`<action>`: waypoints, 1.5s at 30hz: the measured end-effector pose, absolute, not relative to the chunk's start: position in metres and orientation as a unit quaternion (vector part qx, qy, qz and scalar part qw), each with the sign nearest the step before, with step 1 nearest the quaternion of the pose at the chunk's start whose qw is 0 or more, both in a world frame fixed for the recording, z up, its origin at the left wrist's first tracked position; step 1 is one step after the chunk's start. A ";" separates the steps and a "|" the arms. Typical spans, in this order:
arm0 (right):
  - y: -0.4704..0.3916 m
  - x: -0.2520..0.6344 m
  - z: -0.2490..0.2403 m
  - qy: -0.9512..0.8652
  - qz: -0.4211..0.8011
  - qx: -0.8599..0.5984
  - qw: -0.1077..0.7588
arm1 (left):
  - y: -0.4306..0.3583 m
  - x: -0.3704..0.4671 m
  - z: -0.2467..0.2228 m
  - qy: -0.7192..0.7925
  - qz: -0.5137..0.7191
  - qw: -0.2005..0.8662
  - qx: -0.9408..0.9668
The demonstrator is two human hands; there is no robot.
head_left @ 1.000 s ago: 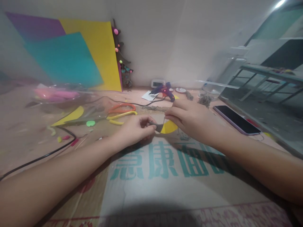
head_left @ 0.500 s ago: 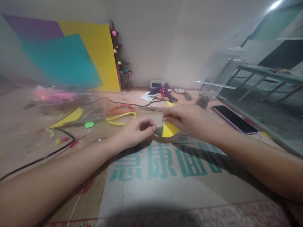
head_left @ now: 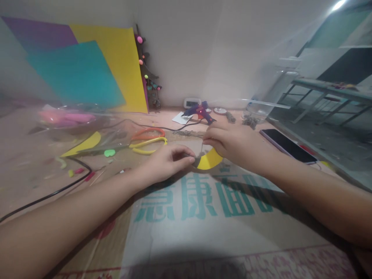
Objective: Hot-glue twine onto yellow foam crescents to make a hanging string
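Note:
A yellow paper crescent (head_left: 211, 159) is held low over the cardboard, its left end dark with grey string wound around it. My left hand (head_left: 171, 161) is closed on that wound end, thumb and fingertips pressed together. Just beyond the crescent's right part, my right hand (head_left: 228, 137) pinches a thin grey string (head_left: 202, 148) that runs down toward the wound end. My right fingers cover the crescent's upper tip. More grey string (head_left: 186, 133) lies loosely behind the hands.
Scissors (head_left: 149, 143) with orange and yellow handles lie left of my hands. Behind are a glue gun (head_left: 200, 111) with a red light and a small white clock (head_left: 192, 102). A phone (head_left: 287, 146) rests at right. Another yellow cutout (head_left: 84, 145) lies left, near a black cable (head_left: 58, 191).
My right hand has shifted slightly right and up with the string, now covering the crescent's upper tip. My left hand has edged slightly right along with the crescent.

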State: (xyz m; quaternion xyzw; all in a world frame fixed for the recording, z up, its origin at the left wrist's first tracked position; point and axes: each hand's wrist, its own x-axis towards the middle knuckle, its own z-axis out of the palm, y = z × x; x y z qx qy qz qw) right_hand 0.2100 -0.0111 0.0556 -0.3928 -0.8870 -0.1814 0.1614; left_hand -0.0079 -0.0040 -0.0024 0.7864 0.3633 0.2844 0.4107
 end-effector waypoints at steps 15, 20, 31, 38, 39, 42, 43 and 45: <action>0.008 0.241 0.091 -0.856 0.155 -0.457 0.185 | -0.004 -0.009 0.000 0.308 0.255 0.405 0.822; 0.007 0.242 0.094 -0.839 0.197 -0.466 0.200 | -0.005 -0.010 0.000 0.312 0.250 0.402 0.823; 0.002 0.252 0.105 -0.805 0.355 -0.411 0.240 | -0.007 -0.009 0.004 0.307 0.248 0.399 0.828; 0.001 0.251 0.117 -0.763 0.354 -0.417 0.344 | -0.005 -0.010 0.002 0.298 0.230 0.391 0.840; 0.002 0.249 0.115 -0.752 0.343 -0.420 0.374 | -0.006 -0.010 0.002 0.297 0.230 0.391 0.840; 0.011 0.244 0.099 -0.737 0.296 -0.455 0.404 | -0.006 -0.008 0.003 0.302 0.226 0.393 0.839; 0.016 0.244 0.091 -0.742 0.275 -0.471 0.389 | -0.006 -0.007 0.003 0.307 0.223 0.395 0.837; 0.026 0.244 0.075 -0.764 0.212 -0.501 0.347 | -0.006 -0.006 0.002 0.321 0.223 0.409 0.824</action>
